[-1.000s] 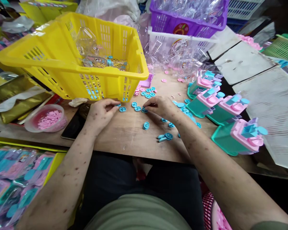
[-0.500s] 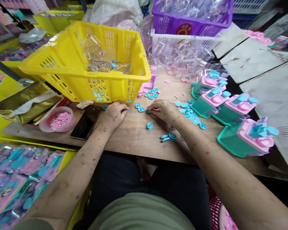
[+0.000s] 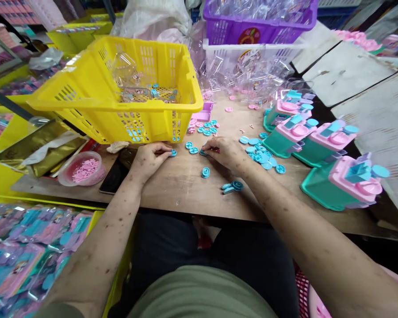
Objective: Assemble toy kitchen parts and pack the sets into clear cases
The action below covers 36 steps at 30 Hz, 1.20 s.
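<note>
On the wooden table, my left hand point(image 3: 150, 161) pinches a small round blue plastic piece point(image 3: 173, 153) between thumb and fingers. Opposite it, my right hand point(image 3: 226, 153) is closed at the fingertips on another blue disc point(image 3: 203, 153), mostly covered by the fingers. Two blue wheel-like discs point(image 3: 193, 150) lie between the hands. Nearer me sits a blue round piece point(image 3: 205, 172), with blue handled parts point(image 3: 232, 187) to its right. A loose pile of blue discs point(image 3: 262, 155) spreads beside my right wrist. More blue and pink discs point(image 3: 207, 131) lie beyond.
A yellow basket point(image 3: 119, 107) stands behind my left hand. A tub of pink bits point(image 3: 86, 170) and a dark phone point(image 3: 114, 176) lie left. Several green-and-pink toy units point(image 3: 341, 185) stand right. Clear plastic shells point(image 3: 248, 84) and a purple basket point(image 3: 258, 28) are at the back.
My left hand has shifted slightly, and the blue piece in its fingers now shows more fully. The right hand stays nearly in place, still at its disc. The camera view has moved a little.
</note>
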{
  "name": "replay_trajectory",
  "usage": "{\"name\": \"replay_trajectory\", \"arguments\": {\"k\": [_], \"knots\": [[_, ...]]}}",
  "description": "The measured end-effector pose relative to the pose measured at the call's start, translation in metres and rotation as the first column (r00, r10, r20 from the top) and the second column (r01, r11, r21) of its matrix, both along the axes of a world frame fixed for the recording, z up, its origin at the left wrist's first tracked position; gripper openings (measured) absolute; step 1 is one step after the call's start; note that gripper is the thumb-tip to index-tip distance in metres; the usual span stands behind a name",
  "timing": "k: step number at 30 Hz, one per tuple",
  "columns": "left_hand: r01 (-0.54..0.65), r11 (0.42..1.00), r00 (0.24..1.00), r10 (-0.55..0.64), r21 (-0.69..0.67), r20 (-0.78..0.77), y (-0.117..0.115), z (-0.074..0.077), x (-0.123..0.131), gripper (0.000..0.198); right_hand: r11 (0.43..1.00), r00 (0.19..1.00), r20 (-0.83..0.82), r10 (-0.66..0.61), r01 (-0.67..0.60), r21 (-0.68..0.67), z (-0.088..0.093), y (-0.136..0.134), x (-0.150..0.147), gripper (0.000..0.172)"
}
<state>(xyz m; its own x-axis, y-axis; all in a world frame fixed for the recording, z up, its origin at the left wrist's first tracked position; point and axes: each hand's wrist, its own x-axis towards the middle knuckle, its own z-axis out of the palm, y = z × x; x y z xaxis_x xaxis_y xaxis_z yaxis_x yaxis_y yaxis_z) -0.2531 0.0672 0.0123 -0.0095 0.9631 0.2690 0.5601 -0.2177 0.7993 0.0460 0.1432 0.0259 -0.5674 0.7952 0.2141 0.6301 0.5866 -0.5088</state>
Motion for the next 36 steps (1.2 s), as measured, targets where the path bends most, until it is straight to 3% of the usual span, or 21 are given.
{"name": "replay_trajectory", "arguments": {"k": [5,10,24,31,36], "knots": [[0.013,0.999,0.995,-0.009,0.036,-0.099,0.000,0.002,0.001,0.010,1.000,0.999,-0.037,-0.004,0.004,0.000,-0.001,-0.003,0.000,0.021],[-0.090,0.996,0.996,0.090,-0.023,0.006,0.006,-0.004,0.001,0.015,1.000,0.998,-0.057,-0.004,0.003,-0.012,-0.003,-0.003,0.001,0.019],[-0.123,0.992,0.992,0.123,0.007,0.008,0.001,0.000,0.004,0.013,1.000,0.999,-0.052,0.009,-0.009,-0.008,-0.001,-0.003,0.001,0.018],[-0.049,0.999,0.998,0.050,0.014,-0.029,0.001,0.002,0.007,0.013,1.000,0.997,-0.074,0.011,-0.011,-0.007,-0.005,-0.001,0.002,0.017],[0.040,0.998,0.990,-0.032,0.055,-0.138,0.002,0.002,0.001,0.018,1.000,0.995,-0.094,0.015,-0.015,0.006,-0.008,0.000,0.003,0.018]]}}
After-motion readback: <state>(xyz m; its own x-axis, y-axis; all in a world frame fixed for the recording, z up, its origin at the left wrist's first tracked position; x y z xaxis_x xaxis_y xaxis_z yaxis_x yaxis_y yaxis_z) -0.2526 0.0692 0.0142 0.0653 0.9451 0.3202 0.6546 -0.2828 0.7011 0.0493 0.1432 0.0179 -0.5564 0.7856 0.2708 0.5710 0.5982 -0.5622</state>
